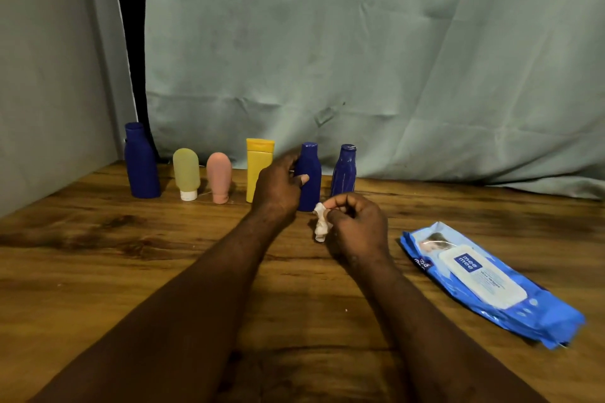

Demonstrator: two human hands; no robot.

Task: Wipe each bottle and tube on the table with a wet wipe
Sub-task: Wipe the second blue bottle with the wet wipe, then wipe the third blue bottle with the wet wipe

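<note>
Several containers stand in a row at the back of the wooden table (pixel 98 255): a large blue bottle (pixel 141 162), a yellow-green tube (pixel 186 173), a pink tube (pixel 219 177), a yellow tube (pixel 257 170), a blue bottle (pixel 309 173) and a second small blue bottle (pixel 343 170). My left hand (pixel 278 186) grips the middle blue bottle, which stands upright on the table, with the thumb on its front. My right hand (pixel 355 226) pinches a crumpled white wet wipe (pixel 320 222) just below and in front of that bottle.
A blue pack of wet wipes (pixel 484 281) lies flat on the right side of the table. A grey-green cloth (pixel 360 59) hangs behind the row and along the left side.
</note>
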